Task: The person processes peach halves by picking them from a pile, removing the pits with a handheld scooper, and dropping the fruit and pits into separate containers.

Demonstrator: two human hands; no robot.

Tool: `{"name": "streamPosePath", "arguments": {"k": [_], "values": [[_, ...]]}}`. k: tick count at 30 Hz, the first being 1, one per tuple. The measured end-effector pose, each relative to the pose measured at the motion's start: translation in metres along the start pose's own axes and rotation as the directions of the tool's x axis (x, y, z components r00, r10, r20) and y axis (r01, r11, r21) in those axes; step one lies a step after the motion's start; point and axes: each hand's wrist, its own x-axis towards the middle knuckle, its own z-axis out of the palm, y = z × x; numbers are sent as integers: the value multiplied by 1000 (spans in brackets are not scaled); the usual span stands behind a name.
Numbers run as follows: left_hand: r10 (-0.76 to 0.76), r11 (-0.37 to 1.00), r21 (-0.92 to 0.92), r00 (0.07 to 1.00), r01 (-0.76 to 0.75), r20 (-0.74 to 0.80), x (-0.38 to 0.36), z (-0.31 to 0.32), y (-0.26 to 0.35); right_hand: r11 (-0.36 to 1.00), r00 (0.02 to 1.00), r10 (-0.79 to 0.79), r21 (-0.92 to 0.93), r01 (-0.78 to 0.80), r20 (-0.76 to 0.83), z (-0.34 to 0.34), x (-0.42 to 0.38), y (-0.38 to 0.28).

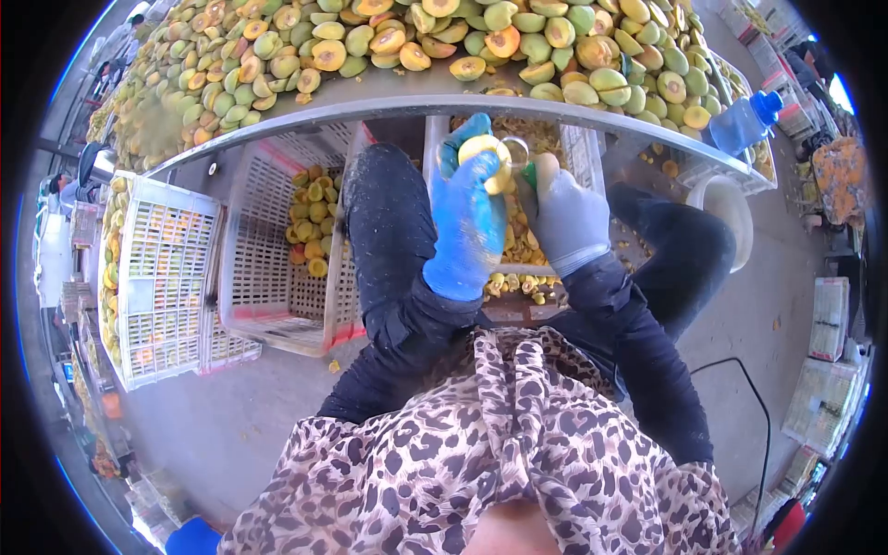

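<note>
My left hand [467,222], in a blue glove, is closed around a yellow peach half [487,159], its thumb and fingers on the fruit's sides. My right hand [571,211], in a pale grey glove, grips a pitting tool with a green handle [530,173]. The tool's metal ring end [517,150] is right at the fruit's edge. Both hands are over a crate [581,153] between my knees, with yellow scraps and pieces inside. Just ahead is the metal rim of a table [388,104] heaped with cut peach halves [328,54].
By my left leg, a tilted white crate [264,314] holds yellow peach halves [316,213]. Another white crate [171,273] stands further left. A blue-capped bottle [740,128] is at the table's right end, above a pale bucket [731,208]. A black cable [763,407] runs over the floor.
</note>
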Motion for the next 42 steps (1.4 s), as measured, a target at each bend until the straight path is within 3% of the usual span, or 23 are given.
{"name": "streamPosePath", "arguments": {"k": [3,4,5,6,7,8,9,10,12,13,15,17,18,20,25,27,28,29,30,31,35,37,42], "values": [[357,856,362,929,-369,103,-14,5,8,959,953,276,-95,-265,124,40,-1,19],[495,654,522,831,-548,252,-17,10,17,919,895,394,-120,-376,211,63,-2,47],[636,297,541,585,-787,503,-9,9,31,923,884,385,-129,-364,264,57,-4,53],[621,605,459,746,-651,239,-12,19,47,931,872,366,-145,-336,325,48,-10,56],[680,494,605,711,-625,179,0,2,64,937,874,348,-144,-317,340,44,-19,56],[733,89,829,600,-553,321,14,-22,90,942,873,335,-123,-312,355,40,-24,56],[681,-263,931,635,-252,364,27,-55,114,946,879,325,-97,-311,349,38,-21,58],[685,-272,926,622,-263,378,41,-79,121,946,886,322,-87,-311,333,40,-19,61],[698,-605,784,568,142,436,64,-107,122,945,866,319,-59,-322,384,49,-26,68],[699,-605,783,566,143,436,76,-110,116,954,883,277,3,-301,379,59,-27,73],[523,-186,932,772,-310,362,109,-96,96,955,883,250,48,-292,398,61,-20,61],[472,-38,903,789,-428,393,154,-85,70,956,876,169,142,-257,451,68,-18,55],[474,-35,904,789,-427,391,176,-78,63,957,876,169,139,-256,451,67,-18,51],[215,-40,999,976,-31,39,215,-68,54,949,894,94,233,-214,438,65,-16,39],[224,-209,964,951,-165,212,252,-63,22,952,871,82,221,-212,484,71,-21,40],[421,-341,877,779,-339,464,255,-72,8,948,840,92,210,-238,534,71,-18,38],[412,-340,879,787,-335,460,258,-81,11,946,834,96,210,-246,543,69,-13,37],[215,285,939,968,-191,132,254,-79,29,933,888,51,295,-205,457,65,-7,36],[-166,742,651,985,161,-55,249,-74,41,915,932,11,373,-156,361,59,2,34],[-143,951,251,978,179,-155,234,-69,40,889,937,1,429,-161,348,48,14,31],[-265,948,-162,961,274,72,170,-35,64,756,982,17,640,-134,186,3,57,16],[-376,804,-306,834,510,404,146,-33,66,764,991,23,637,-102,131,-9,68,8],[-289,937,-93,895,338,341,90,-1,61,850,999,-53,525,43,5,-31,70,-7]]}}
